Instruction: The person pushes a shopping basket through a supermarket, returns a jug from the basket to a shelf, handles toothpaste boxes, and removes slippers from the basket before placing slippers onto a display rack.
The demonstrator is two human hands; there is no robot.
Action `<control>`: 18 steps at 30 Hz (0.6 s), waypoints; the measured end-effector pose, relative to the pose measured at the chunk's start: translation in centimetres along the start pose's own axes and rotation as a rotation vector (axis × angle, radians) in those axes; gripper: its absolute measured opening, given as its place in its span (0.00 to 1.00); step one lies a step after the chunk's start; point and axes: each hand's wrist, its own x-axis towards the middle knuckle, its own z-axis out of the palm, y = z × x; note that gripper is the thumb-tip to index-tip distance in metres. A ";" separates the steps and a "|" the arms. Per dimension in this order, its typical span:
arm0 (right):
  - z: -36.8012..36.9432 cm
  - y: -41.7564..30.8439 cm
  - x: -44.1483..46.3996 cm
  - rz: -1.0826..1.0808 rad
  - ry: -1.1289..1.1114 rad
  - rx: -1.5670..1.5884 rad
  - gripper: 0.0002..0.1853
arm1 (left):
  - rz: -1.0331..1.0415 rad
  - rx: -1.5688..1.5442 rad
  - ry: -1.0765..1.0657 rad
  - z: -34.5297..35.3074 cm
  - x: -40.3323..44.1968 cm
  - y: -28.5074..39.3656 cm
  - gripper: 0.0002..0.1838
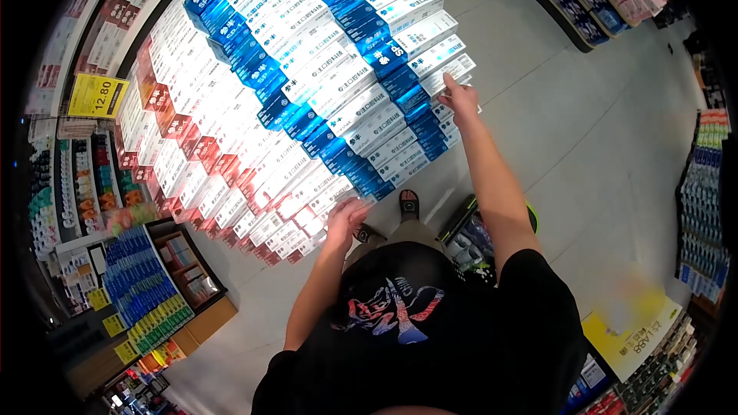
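A tall stepped stack of toothpaste boxes (330,77), in white, blue and red bands, fills the upper middle of the head view. At its right edge my right hand (462,101) is closed at the end of a white toothpaste box (449,69), index finger stretched along it. Close to the stack's lower corner is my left hand (347,217), its fingers curled inward. Whatever lies within those left fingers is hidden. Both feet in dark sandals (409,203) stand on the floor below the stack.
A basket (470,242) with packaged goods sits on the floor by my right leg. Shelves of blue packs (146,284) stand at the lower left, beneath a yellow price sign (98,96). More displays (703,192) line the right side, around a grey tiled floor (573,138).
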 end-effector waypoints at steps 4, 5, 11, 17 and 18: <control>1.1 0.0 -1.3 -0.095 0.078 -0.122 0.22 | 0.006 -0.005 0.062 -1.6 0.4 -0.7 0.18; 1.3 0.1 -1.4 -0.107 0.099 -0.137 0.23 | 0.010 -0.016 0.071 -1.9 0.6 -0.9 0.18; 1.0 1.5 -2.7 -0.150 0.165 -0.034 0.27 | 0.021 0.048 -0.006 -1.1 0.7 -0.8 0.16; -2.8 9.6 -9.4 -0.215 0.224 -0.065 0.20 | -0.019 0.087 -0.131 -2.6 1.8 -1.1 0.16; -3.9 12.3 -11.0 -0.182 0.214 -0.114 0.18 | -0.022 0.095 -0.146 -2.7 1.8 -1.0 0.16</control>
